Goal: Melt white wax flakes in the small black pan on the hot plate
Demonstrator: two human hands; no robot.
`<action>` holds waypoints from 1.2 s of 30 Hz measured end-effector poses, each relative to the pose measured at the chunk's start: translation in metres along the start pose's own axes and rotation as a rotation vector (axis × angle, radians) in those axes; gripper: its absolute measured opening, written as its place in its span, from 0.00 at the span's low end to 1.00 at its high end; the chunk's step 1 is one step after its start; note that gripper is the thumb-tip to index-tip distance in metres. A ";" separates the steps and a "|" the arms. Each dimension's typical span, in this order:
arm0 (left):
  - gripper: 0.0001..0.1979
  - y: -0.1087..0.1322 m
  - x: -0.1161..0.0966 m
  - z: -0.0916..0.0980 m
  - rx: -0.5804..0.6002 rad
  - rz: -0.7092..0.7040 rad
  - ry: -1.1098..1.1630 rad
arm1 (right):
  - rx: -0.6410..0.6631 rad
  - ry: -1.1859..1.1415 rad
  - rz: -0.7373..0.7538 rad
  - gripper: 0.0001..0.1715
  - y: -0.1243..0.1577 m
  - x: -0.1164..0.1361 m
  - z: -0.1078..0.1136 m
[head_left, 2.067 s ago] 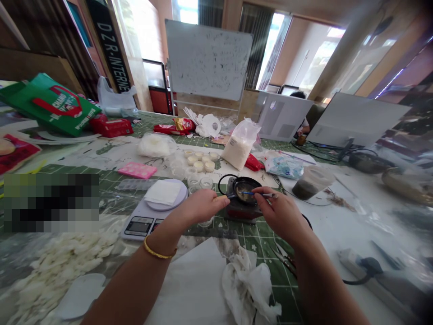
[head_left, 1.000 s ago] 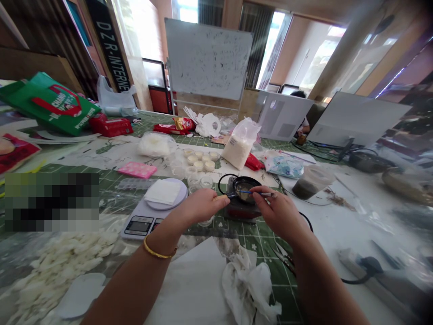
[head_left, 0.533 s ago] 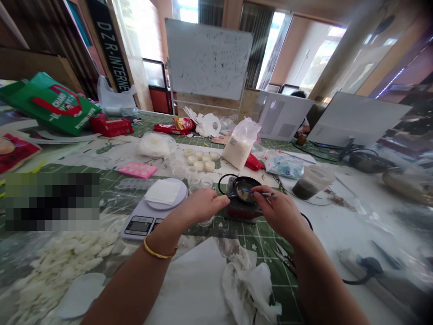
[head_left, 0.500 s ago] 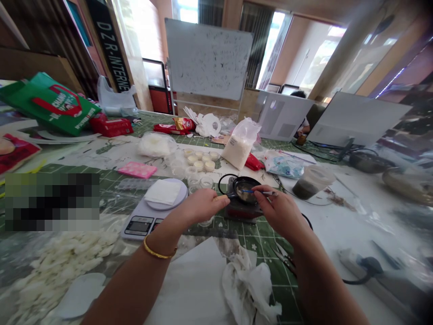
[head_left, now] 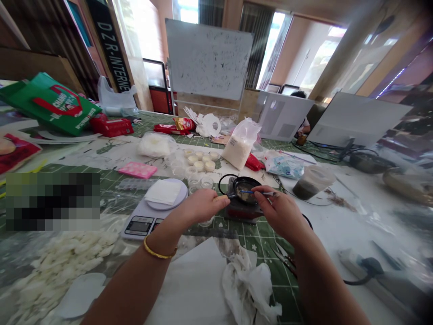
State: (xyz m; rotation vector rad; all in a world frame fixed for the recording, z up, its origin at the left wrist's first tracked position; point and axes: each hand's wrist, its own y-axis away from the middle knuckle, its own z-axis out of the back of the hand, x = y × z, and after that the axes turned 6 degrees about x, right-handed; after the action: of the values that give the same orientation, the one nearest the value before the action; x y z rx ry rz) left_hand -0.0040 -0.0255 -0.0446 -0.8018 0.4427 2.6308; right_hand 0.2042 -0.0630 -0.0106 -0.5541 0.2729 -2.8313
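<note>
A small black frying pan (head_left: 249, 196) sits on a small hot plate (head_left: 241, 214). My left hand (head_left: 209, 203) is closed round the pan's handle (head_left: 223, 197). Between the fingers of my right hand (head_left: 275, 205) is a thin blue stick (head_left: 247, 192), its tip reaching into the pan; its exact kind is unclear. A cloudy, pale layer shows in the pan. Left of my left hand stands a kitchen scale (head_left: 137, 225) with folded white paper (head_left: 163, 192) on its round plate. Several small cups of cream-coloured stuff (head_left: 199, 164) stand behind the pan.
White flakes (head_left: 64, 262) lie on plastic at the left front. Crumpled tissue (head_left: 250, 289) and white paper (head_left: 189, 284) lie between my forearms. A bag of white granules (head_left: 238, 149) stands behind the pan. At right are a plastic beaker (head_left: 311, 183), scissors (head_left: 286, 259) and a plugged-in cable (head_left: 368, 268).
Very little differs. Both hands keep their places, and the blue stick's tip has shifted slightly to the left inside the pan.
</note>
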 end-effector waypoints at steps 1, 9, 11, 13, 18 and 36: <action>0.26 0.000 0.000 0.000 0.001 0.002 0.001 | -0.013 0.004 -0.007 0.18 0.000 0.000 0.000; 0.26 0.000 -0.001 0.001 0.003 0.018 -0.010 | -0.030 0.015 -0.009 0.19 -0.001 -0.002 0.000; 0.26 0.000 -0.002 0.001 0.002 0.020 -0.014 | -0.001 0.019 -0.006 0.19 -0.001 -0.002 0.000; 0.26 0.001 -0.002 0.001 0.002 0.020 -0.017 | 0.000 0.022 -0.013 0.18 -0.002 -0.002 0.000; 0.26 0.000 -0.001 0.001 0.001 0.013 -0.018 | -0.004 0.025 -0.016 0.18 -0.004 -0.003 -0.002; 0.27 -0.002 0.002 -0.002 -0.010 0.008 -0.024 | -0.003 -0.001 -0.016 0.17 0.001 -0.001 0.002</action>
State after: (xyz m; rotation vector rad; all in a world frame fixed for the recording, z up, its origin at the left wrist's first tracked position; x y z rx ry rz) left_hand -0.0035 -0.0236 -0.0474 -0.7728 0.4276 2.6489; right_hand 0.2064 -0.0637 -0.0096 -0.5611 0.2737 -2.8463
